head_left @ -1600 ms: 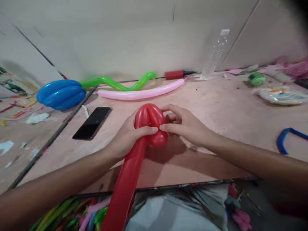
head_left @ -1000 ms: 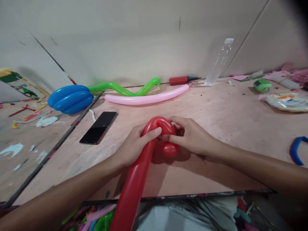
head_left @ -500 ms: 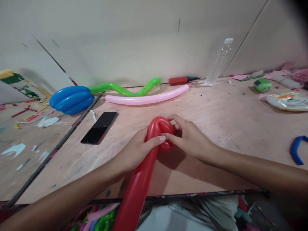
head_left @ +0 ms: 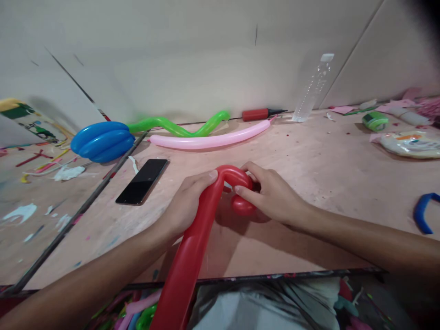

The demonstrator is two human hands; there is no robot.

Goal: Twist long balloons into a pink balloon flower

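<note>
A long red balloon (head_left: 195, 243) runs from below the table's front edge up to the middle of the table, where its far end bends over to the right and curls into a rounded end. My left hand (head_left: 192, 197) is wrapped round the straight part just below the bend, thumb on top. The curled end is gripped by my right hand (head_left: 259, 185), with the thumb in front and the fingers behind it. A small gap shows between the bend and the curl. Parts of both hands' fingers are hidden behind the balloon.
A black phone (head_left: 142, 182) lies left of my hands. Behind are a blue bundled balloon (head_left: 103, 142) with a green balloon stem (head_left: 178, 130), a pink balloon (head_left: 209, 142), a red hand pump (head_left: 255, 114) and an upright plastic bottle (head_left: 311, 91). A blue piece (head_left: 422, 215) lies far right.
My left hand has slid left, its thumb moving off the curl onto the straight part. The straight part has swung left, and a gap has opened between it and the curled end.
</note>
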